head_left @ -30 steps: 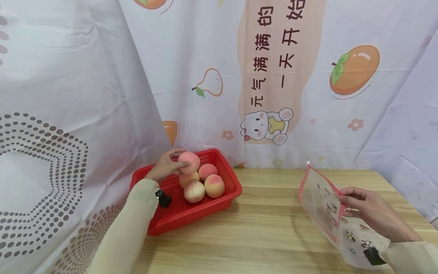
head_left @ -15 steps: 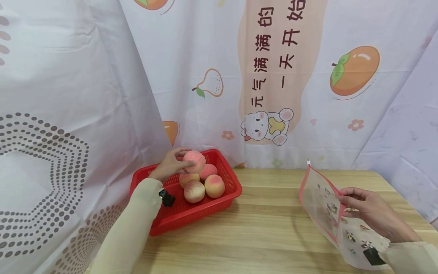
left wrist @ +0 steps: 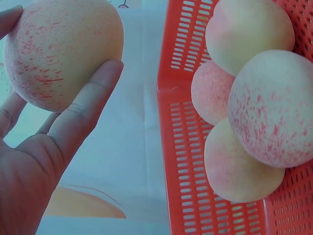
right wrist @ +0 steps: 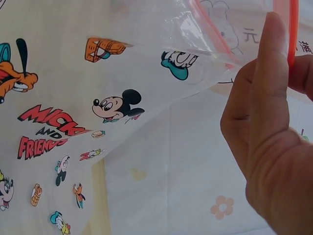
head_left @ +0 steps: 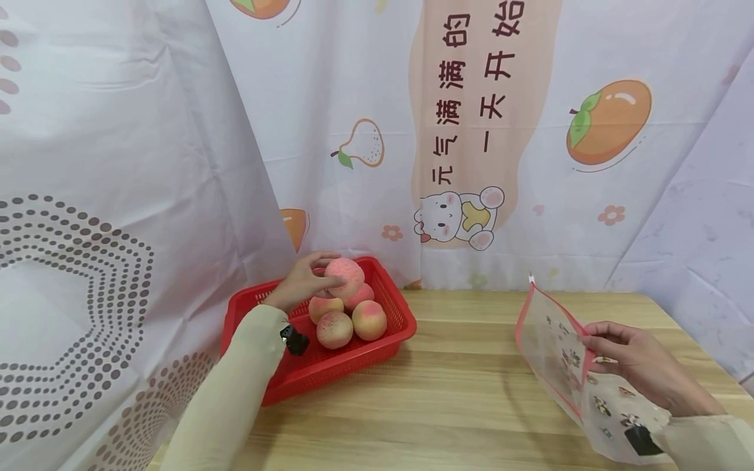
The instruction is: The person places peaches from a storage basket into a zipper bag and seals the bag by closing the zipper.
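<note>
A speckled pink peach (head_left: 344, 277) is gripped in my left hand (head_left: 302, 285), raised over the back of the red plastic basket (head_left: 336, 376). The left wrist view shows fingers and thumb curled round this peach (left wrist: 66, 51). Several more peaches lie in the basket, among them a pale speckled peach (head_left: 334, 330) and a yellow-pink peach (head_left: 370, 320). On the right, my right hand (head_left: 648, 366) pinches the red top edge of a clear zip bag (head_left: 556, 340) printed with cartoon figures (right wrist: 115, 105). The bag's mouth stands parted.
The wooden table (head_left: 448, 392) stretches between basket and bag. A printed curtain (head_left: 365, 78) hangs behind it, and another grey-white cloth (head_left: 118, 150) hangs close by the basket's left side.
My left hand has moved a little to the right and slightly up with the peach. The right hand and the zip bag have stayed in place.
</note>
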The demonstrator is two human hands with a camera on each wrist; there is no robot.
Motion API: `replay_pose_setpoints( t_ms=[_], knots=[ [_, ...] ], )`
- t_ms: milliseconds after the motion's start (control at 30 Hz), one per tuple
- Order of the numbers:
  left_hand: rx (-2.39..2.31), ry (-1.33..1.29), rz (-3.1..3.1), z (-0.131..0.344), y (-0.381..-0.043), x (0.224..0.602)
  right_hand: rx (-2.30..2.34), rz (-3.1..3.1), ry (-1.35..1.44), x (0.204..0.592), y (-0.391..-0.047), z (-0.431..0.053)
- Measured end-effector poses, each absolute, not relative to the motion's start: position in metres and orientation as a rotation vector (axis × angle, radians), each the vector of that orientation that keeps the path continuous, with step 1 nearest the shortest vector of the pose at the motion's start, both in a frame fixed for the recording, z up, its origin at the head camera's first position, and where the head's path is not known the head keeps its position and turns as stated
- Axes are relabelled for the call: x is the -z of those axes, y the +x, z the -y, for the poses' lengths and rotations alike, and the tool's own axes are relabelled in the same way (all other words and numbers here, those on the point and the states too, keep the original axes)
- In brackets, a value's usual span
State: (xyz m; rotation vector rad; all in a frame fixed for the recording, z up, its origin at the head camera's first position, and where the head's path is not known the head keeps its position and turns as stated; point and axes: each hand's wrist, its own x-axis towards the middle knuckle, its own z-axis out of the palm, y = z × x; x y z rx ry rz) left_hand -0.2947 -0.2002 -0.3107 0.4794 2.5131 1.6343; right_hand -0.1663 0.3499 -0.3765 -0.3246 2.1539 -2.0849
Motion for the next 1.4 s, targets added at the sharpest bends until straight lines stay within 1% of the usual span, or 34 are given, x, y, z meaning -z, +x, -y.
replay_pose_setpoints(
  t_ms=[367, 700, 1067, 1400],
  knots=[
    [-1.633, 0.590, -2.484, 0.188, -0.289, 0.306, 2.080, -2.134, -0.341, 0.377, -0.167, -0.349],
    [-1.623, 0.571, -2.473, 0.177, -0.287, 0.307, 2.089, -2.121, -0.339, 0.374, -0.167, -0.348],
    [-1.653, 0.678, -2.425, 0.163, -0.286, 0.308, 2.078, -2.117, -0.342, 0.375, -0.166, -0.347],
    [-1.649, 0.667, -2.437, 0.149, -0.282, 0.308, 2.106, -2.106, -0.373, 0.377, -0.169, -0.345]
  ],
)
